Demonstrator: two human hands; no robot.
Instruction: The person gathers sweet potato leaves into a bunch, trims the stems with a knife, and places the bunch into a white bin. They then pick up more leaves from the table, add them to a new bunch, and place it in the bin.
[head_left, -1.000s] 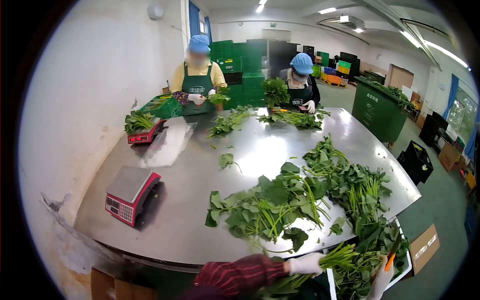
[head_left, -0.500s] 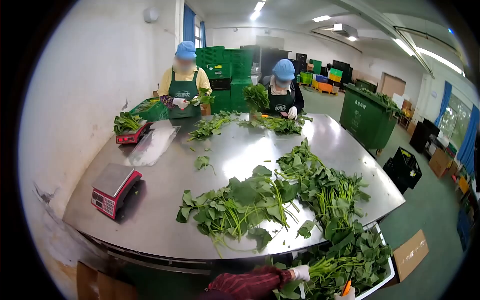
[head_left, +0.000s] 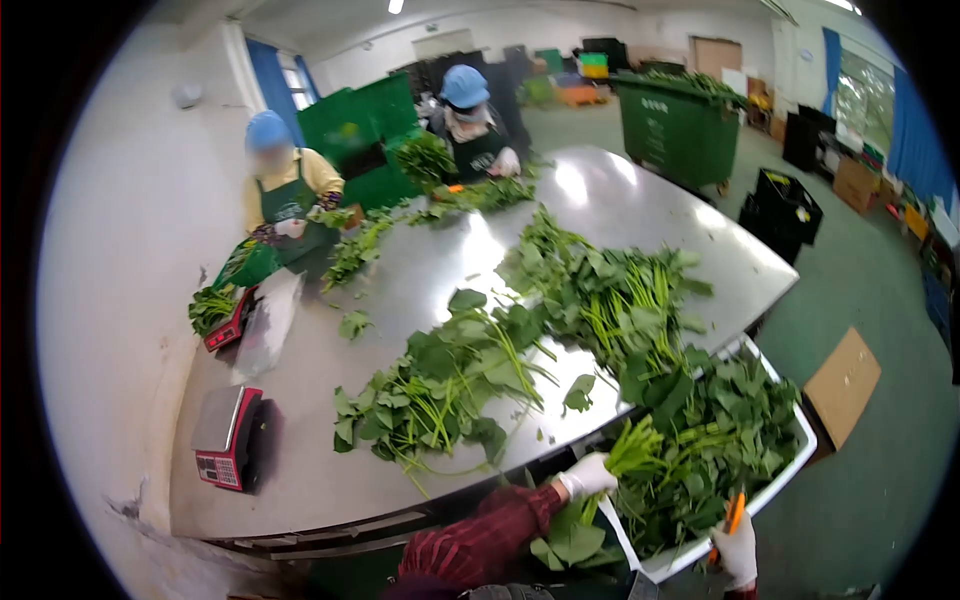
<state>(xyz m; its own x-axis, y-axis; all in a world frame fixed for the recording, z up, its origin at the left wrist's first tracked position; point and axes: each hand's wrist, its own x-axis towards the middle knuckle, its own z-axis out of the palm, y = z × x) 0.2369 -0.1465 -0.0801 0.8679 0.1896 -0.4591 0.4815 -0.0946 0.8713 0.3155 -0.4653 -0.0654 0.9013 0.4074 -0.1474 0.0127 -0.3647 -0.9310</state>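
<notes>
My left hand [head_left: 588,475], in a white glove, is closed around a bunch of leafy greens [head_left: 634,448]. Its pale cut stems point up and right, while broad leaves hang below the wrist. In my gloved right hand [head_left: 737,552] are orange-handled scissors [head_left: 735,512], held at the near right side of a white crate [head_left: 808,440]; their blades are hard to make out. More long-stemmed greens fill this crate, between and beyond my hands.
Loose piles of greens [head_left: 440,380] lie across the steel table [head_left: 330,490]. A red scale [head_left: 228,440] stands at the left, another further back. Two people in blue caps work across the table. A cardboard box [head_left: 843,385] and black crates [head_left: 780,215] are at the right.
The view has tilted down and swung, bringing both hands and the crate more fully into sight. My left hand still grips the greens, and my right hand still holds the scissors.
</notes>
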